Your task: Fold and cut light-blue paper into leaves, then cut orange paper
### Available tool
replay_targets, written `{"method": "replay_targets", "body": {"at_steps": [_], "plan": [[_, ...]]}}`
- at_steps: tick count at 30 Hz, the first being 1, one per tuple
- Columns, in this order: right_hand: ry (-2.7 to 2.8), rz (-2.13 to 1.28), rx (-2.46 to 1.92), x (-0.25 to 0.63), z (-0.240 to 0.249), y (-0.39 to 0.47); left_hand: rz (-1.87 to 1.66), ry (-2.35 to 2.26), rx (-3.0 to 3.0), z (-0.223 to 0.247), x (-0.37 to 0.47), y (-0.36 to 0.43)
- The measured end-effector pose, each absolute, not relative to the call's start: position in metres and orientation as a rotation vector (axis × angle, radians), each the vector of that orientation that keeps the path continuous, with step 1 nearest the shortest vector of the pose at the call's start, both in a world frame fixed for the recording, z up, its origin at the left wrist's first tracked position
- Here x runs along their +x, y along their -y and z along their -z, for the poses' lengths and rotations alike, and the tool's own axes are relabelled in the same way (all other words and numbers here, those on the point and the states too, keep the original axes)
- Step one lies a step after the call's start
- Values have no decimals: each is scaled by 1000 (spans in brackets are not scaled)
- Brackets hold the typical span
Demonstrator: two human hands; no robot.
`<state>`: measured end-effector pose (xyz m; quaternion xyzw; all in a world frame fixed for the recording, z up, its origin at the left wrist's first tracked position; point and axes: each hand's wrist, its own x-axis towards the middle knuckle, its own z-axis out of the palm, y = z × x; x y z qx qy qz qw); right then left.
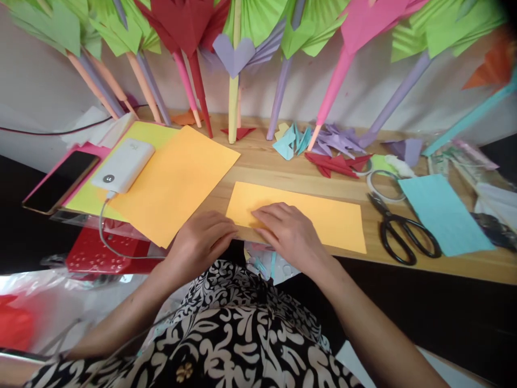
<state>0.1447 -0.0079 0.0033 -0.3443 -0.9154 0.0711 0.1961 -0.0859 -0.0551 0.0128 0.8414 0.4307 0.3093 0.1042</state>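
A folded-looking strip of orange paper (339, 221) lies lengthwise along the table's front edge. My left hand (204, 237) is closed at the strip's near left corner, its fingertips pressed together there. Over the near edge, left of the strip's middle, my right hand (288, 231) bends its fingers onto the paper, with the thumb close to the edge. The fingers cover part of that edge. A larger orange sheet (177, 183) lies left of the strip, partly on a yellow-green sheet (155, 132).
A white power bank (125, 164) with a cable rests on the sheets, beside a phone (62, 180). Black-handled scissors (404, 231), a tape roll (385, 186) and turquoise paper (446, 215) lie at the right. Paper flowers on rolled stems (232, 108) lean against the wall.
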Motion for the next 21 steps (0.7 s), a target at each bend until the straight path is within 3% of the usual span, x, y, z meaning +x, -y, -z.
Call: {"method": "replay_targets", "body": {"at_steps": [7,21], "plan": [[2560,-171,-1048,124,11,6,-1038,-1370,2476,21,-101,70],[2498,-186,-1118,120,16,2,-1066,-1377,2409,29,-104,63]]}}
